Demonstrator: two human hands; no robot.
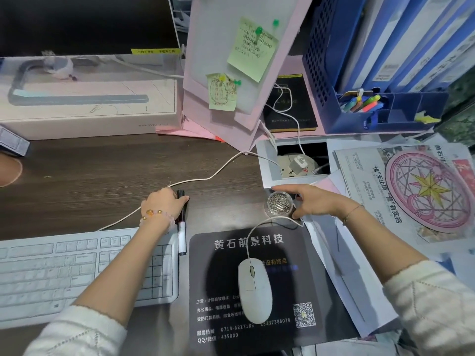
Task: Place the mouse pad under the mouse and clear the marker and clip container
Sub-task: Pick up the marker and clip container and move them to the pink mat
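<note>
A dark mouse pad (226, 286) with white print lies on the desk, and a white wired mouse (254, 289) rests on it. A black-and-white marker (182, 232) lies between the keyboard and the pad; my left hand (162, 201) covers its far black end, fingers touching it. A round clear clip container (279, 202) full of metal clips stands just beyond the pad's far right corner. My right hand (316, 200) reaches around the container, thumb and fingers spread on either side of it.
A white keyboard (51, 268) sits at the lower left. A long white box (87, 98) stands at the back. A white cable (205, 178) crosses the desk. Papers and a round pink pad (426, 186) pile up at the right, below a blue file organiser (380, 109).
</note>
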